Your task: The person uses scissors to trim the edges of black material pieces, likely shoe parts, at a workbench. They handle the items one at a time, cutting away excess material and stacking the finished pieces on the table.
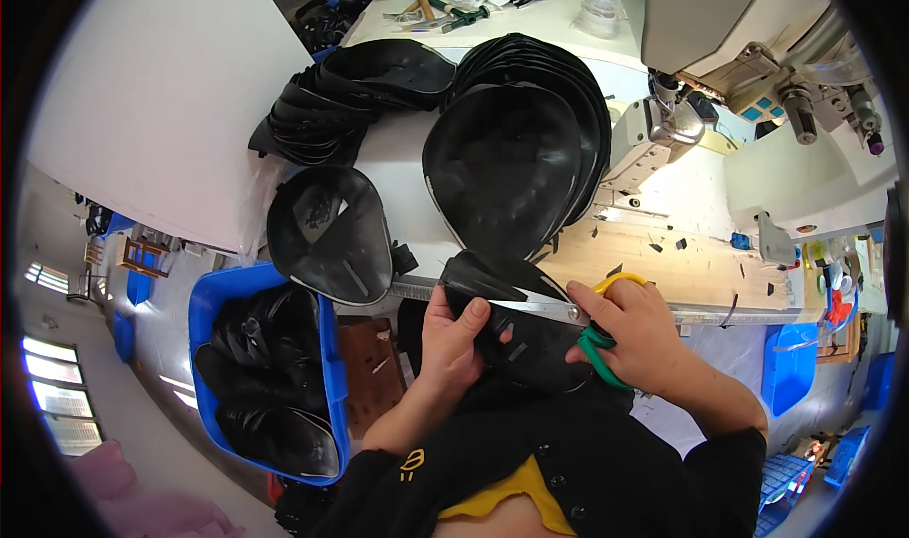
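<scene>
Blue tub (332, 377): at the lower left of the frame, with curved black pieces (275, 367) heaped inside it.
Single black shell (327, 240): left of centre, to the upper right of the tub; its lower end reaches over the tabletop's front edge.
Slanting stack (317, 107): upper left of centre, nested black shells leaning in a row.
Hammer (426, 6): at the top of the frame, left of centre, among other hand tools on the far pale surface.
Your left hand (454, 344): just below centre; your thumb and fingers are clamped on the near left part of the shell being worked.
Worked shell (530, 353): below centre, between your two hands, in front of the tabletop's edge.
Tall stack (507, 159): upper centre, nested black shells with their hollow side up, beyond the worked shell.
Scissors (540, 308): right of centre, blades pointing left across the worked shell; you cannot tell here whether the blades are parted.
Your right hand (639, 339): right of centre, fingers closed around the scissors' yellow and green handles.
Sewing machine (653, 135): upper right of the frame.
Tabletop (696, 292): its pale wooden part lies right of centre, dotted with dark scraps (681, 243).
</scene>
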Available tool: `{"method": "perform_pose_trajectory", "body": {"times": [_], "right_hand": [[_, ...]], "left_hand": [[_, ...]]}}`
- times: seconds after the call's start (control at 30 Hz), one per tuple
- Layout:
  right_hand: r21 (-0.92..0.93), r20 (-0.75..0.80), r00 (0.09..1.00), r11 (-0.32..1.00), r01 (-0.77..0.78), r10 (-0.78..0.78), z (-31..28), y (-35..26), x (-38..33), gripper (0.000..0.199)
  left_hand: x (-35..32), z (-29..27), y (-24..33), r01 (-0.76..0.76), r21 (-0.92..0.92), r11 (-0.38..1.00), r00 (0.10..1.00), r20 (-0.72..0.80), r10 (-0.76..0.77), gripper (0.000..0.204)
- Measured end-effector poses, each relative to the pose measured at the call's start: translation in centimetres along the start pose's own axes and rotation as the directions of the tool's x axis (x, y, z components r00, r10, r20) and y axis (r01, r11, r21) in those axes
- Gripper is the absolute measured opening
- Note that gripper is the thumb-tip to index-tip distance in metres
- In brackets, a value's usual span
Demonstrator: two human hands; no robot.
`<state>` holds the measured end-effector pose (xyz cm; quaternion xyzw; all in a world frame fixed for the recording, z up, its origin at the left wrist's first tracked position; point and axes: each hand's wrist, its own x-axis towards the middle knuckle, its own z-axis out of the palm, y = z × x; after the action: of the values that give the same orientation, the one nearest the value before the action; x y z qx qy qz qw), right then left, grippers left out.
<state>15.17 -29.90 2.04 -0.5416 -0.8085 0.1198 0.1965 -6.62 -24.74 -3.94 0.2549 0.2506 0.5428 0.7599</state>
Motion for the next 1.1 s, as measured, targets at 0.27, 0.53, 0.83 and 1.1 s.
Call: {"method": "perform_pose_trajectory", "body": {"times": [0.27,0.53,0.83,1.1], "right_hand": [[-0.013,0.007,0.999,0.999,0.053,-0.053,-1.2,0.3,0.6,0.061],[-0.049,0.089,0.993,0.995,0.084,-0.079,-3.2,0.3,1.2,0.061],[-0.037,0.030,0.999,0.999,-0.018,0.019,-2.0,0.4,2.0,0.062],[-0.188,-0.020,0.977,0.961,0.204,-0.211,-1.7,0.3,3.7,0.065]], "left_hand": [[-0.8,0.0,-0.8,-0.015,0.113,0.993,0.998,0.069,0.007,0.036],[-1.3,1.1,-0.4,-0.095,0.276,0.956,0.980,0.193,0.042,0.029],[-0.5,0.9,0.1,-0.061,0.196,0.979,0.983,0.183,0.025,0.029],[0.3,-0.5,0.1,-0.035,0.100,0.994,0.999,0.045,0.030,0.035]]}}
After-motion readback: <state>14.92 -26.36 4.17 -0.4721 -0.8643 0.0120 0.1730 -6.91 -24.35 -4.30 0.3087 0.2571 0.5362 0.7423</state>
